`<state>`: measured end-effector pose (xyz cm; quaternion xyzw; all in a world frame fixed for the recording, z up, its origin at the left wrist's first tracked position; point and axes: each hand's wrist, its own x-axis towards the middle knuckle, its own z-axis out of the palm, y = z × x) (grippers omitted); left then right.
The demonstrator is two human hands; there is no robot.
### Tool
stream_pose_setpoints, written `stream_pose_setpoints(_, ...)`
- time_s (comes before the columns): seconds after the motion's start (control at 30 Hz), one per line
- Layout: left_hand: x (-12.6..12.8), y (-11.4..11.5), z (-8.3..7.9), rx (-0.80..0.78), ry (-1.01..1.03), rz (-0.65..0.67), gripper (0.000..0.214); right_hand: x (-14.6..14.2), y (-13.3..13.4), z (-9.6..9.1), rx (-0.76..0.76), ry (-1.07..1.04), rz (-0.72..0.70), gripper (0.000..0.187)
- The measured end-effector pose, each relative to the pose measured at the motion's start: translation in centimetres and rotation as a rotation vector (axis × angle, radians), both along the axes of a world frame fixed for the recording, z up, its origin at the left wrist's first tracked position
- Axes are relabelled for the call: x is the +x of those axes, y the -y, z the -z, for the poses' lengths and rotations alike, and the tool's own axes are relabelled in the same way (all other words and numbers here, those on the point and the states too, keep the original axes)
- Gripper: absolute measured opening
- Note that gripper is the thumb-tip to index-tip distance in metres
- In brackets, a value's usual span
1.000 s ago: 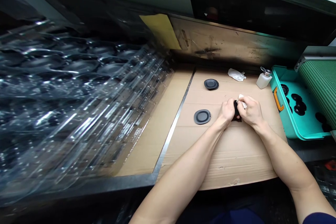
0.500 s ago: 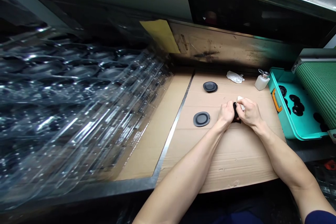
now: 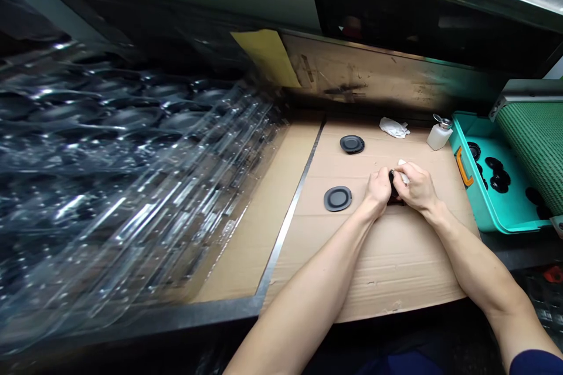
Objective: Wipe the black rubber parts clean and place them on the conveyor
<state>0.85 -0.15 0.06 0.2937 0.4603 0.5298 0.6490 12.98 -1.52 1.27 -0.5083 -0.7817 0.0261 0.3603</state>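
Observation:
Over the cardboard, my left hand point(image 3: 378, 188) is closed on a small black part point(image 3: 391, 179), mostly hidden between my hands. My right hand point(image 3: 416, 184) meets it from the other side, fingers pinched against the part. A bit of white cloth or paper point(image 3: 402, 163) shows at the right fingers; how it is held is partly hidden. To the left of my hands lie two black oval discs, a nearer one point(image 3: 338, 198) and a farther one point(image 3: 352, 144), both flat on the cardboard.
Clear plastic trays point(image 3: 132, 187) are stacked at left. At the back sit a crumpled white wipe point(image 3: 394, 128) and a white pump bottle point(image 3: 439, 133). A teal bin point(image 3: 505, 211) with several black parts stands at right, beside a green conveyor belt point(image 3: 534, 135). Cardboard point(image 3: 387, 281) covers the table.
Both hands stay in nearly the same place, with the fingers and the black part shifted very slightly. The discs, bottle and bin have not moved.

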Motion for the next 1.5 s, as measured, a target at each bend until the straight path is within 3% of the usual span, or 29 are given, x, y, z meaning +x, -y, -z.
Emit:
stream_pose_setpoints(0.2, 0.0, 0.1, -1.0, -0.075, 0.025, 0.042, 0.036, 0.0, 0.1, -0.3, -0.015, -0.069, 0.034, 0.019)
stream_pose_setpoints(0.5, 0.2, -0.5, 0.5, -0.008, -0.091, 0.035, 0.037, -0.2, -0.1, 0.4, -0.001, 0.13, 0.108, 0.023)
stream_pose_setpoints(0.67, 0.1, -0.7, 1.4, 0.073, -0.22, -0.043, 0.034, -0.4, -0.2, 0.7, 0.044, 0.153, 0.078, 0.023)
stream_pose_setpoints(0.8, 0.1, -0.8, 1.8, 0.066, -0.226, -0.021, 0.034, -0.3, -0.4, 0.8, 0.04, 0.16, 0.091, 0.021)
stream_pose_setpoints(1.0, 0.0, -0.9, 2.1, 0.129, -0.301, -0.026, 0.032, -0.1, -0.5, 0.9, 0.044, 0.13, 0.037, 0.023)
stream_pose_setpoints(1.23, 0.0, -0.6, 1.8, 0.153, -0.341, -0.006, 0.036, -0.5, -0.3, 1.0, 0.051, 0.12, 0.068, 0.023)
stream_pose_setpoints(1.37, 0.0, -0.3, 0.9, 0.073, -0.189, -0.007, 0.034, -0.6, -0.2, 1.0, 0.017, 0.109, 0.058, 0.023)
stream_pose_setpoints(1.5, -0.8, -0.3, -0.9, -0.168, 0.213, 0.081, 0.034, 0.5, -0.1, 0.3, -0.023, -0.002, 0.122, 0.025)
